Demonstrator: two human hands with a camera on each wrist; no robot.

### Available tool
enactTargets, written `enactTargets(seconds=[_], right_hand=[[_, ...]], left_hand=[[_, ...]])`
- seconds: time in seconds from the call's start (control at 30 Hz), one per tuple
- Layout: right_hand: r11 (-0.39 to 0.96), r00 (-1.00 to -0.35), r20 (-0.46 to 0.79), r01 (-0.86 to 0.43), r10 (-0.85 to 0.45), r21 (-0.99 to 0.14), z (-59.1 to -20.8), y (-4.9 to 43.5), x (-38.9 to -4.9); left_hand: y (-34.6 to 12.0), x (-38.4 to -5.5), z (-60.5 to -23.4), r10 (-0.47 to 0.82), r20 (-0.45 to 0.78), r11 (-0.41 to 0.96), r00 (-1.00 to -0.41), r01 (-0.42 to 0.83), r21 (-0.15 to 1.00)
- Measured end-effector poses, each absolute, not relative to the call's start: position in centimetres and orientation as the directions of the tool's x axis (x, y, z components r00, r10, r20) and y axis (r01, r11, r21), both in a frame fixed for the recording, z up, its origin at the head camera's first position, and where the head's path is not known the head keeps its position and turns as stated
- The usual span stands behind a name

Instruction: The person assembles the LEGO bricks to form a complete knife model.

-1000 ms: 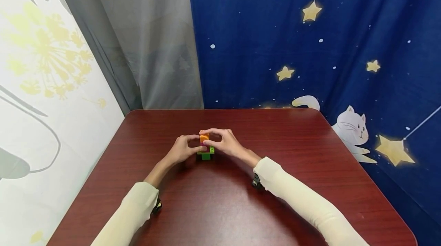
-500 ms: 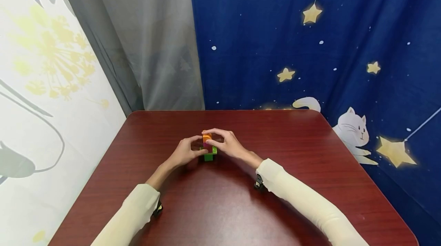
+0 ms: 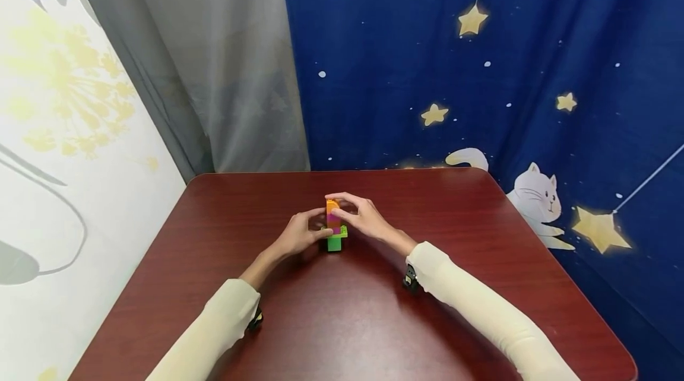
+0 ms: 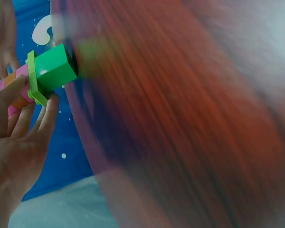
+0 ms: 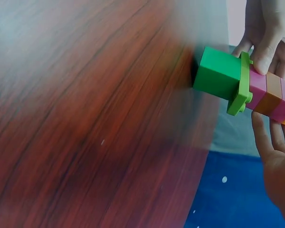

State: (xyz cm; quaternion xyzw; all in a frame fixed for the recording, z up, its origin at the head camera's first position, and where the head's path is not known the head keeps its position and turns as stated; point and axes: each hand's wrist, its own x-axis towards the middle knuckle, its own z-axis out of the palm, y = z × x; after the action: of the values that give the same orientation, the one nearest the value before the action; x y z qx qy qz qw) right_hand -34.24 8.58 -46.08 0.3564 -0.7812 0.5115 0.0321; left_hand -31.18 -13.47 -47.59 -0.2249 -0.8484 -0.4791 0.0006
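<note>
A narrow tower of toy building blocks stands upright between my two hands. A green block (image 3: 334, 244) forms its foot, under a wider lime plate (image 5: 245, 83) with studs. Above come a pink block (image 5: 258, 86), a brown-orange block (image 5: 270, 94), another pink one and an orange block (image 3: 332, 206) on top. My left hand (image 3: 297, 235) grips the tower from the left, its thumb on the pink block just over the plate. From the right, my right hand (image 3: 369, 219) holds the top part, thumb in front and fingers over the orange block. Fingers hide some of the upper blocks.
The dark red wooden table (image 3: 342, 310) runs out to rounded far corners. Behind it hang a grey curtain (image 3: 251, 102) and a blue star-patterned curtain (image 3: 385, 72). A dark device (image 3: 410, 278) sits under each cream sleeve at the wrist.
Both hands and the block tower have shifted to the right across the table, with the grip kept. The head view has swung slightly as well.
</note>
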Motion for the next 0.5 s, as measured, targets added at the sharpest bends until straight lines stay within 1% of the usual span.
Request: enactTargets(seconds=[0.23,0.5], right_hand=[[0.211,-0.745,0.366,-0.554,-0.558,-0.806,-47.6,10.3,-34.7],[0.201,-0.82,0.304,-0.443,-0.485,-0.873,-48.4,11.6,-35.4]], left_hand=[[-12.2,-31.6,-47.9,0.364,0.199,0.433,-0.91,0.354,0.829],[-11.1,-32.4,-48.5,0.378,0.188,0.415,-0.907,0.348,0.841]])
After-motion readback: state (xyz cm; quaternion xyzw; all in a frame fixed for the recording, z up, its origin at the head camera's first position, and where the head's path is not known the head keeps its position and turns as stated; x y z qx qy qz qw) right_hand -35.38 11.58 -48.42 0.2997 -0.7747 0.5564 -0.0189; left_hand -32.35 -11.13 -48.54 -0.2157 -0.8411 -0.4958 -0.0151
